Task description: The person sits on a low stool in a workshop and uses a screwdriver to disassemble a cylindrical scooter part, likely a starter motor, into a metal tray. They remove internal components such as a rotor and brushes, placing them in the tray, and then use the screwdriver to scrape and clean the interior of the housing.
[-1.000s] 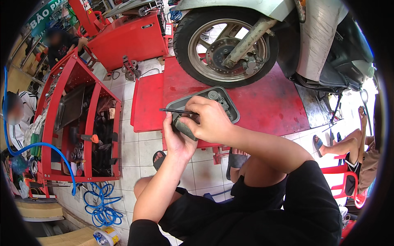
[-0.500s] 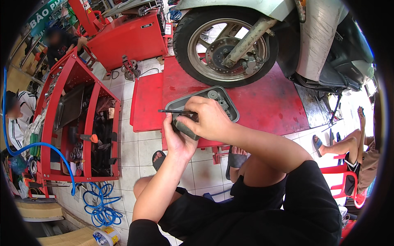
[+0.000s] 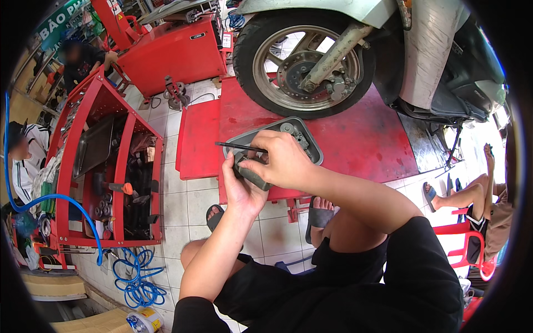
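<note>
My left hand (image 3: 241, 191) grips a dark grey-green part (image 3: 250, 172) from below, its fingers mostly hidden behind it. My right hand (image 3: 286, 161) is closed over the same part, thumb against it, with a slim black tool (image 3: 233, 145) held crosswise in its fingers, pointing left. Both hands are just above and in front of a grey metal tray (image 3: 315, 151) that holds small metal parts (image 3: 300, 139). The tray rests on a red lift platform (image 3: 366, 150), below and in front of a scooter's front wheel (image 3: 247, 66).
A red tool cart (image 3: 68, 213) stands left, near a blue coiled hose (image 3: 130, 277) and a red machine (image 3: 166, 55). A scooter body (image 3: 422, 55) fills the upper right. Two people (image 3: 78, 61) are at left; another person (image 3: 472, 200) is by a red chair (image 3: 461, 250) at right.
The tip of the black tool has tilted slightly upward in my right hand. My arms and the part are otherwise almost in the same place.
</note>
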The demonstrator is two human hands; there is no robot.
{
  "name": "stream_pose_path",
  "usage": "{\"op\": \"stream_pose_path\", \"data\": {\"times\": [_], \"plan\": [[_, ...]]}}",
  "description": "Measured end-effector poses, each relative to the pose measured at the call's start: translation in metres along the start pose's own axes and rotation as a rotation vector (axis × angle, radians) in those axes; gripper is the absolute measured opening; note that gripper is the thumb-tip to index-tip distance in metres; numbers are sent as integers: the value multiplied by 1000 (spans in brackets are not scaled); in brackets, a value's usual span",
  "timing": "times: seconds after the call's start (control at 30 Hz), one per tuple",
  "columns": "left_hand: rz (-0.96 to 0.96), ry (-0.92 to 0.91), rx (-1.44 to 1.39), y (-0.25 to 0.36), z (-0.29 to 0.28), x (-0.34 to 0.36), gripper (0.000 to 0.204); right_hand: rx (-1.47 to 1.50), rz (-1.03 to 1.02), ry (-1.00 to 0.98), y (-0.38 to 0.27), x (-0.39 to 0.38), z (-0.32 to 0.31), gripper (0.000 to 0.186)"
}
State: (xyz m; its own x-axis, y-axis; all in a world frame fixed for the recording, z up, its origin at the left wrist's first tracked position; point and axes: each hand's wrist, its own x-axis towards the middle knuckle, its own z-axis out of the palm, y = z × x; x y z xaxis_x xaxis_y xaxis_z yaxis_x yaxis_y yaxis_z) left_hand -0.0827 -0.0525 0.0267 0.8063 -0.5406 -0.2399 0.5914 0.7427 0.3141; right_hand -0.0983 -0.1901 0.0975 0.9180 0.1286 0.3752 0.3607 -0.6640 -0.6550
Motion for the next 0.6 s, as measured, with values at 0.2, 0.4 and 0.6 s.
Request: {"op": "stream_pose_path", "data": {"times": [0.2,0.4,0.6], "plan": [[16,28,68,-1,11,-4,53,50,22,-10,7,-1,1,27],[15,-2,57,-1,10,-3,56,52,14,-28,5,-1,-4,27],[46,-20,69,1,6,-3,57,41,-83,76,2,-2,-1,24]]}}
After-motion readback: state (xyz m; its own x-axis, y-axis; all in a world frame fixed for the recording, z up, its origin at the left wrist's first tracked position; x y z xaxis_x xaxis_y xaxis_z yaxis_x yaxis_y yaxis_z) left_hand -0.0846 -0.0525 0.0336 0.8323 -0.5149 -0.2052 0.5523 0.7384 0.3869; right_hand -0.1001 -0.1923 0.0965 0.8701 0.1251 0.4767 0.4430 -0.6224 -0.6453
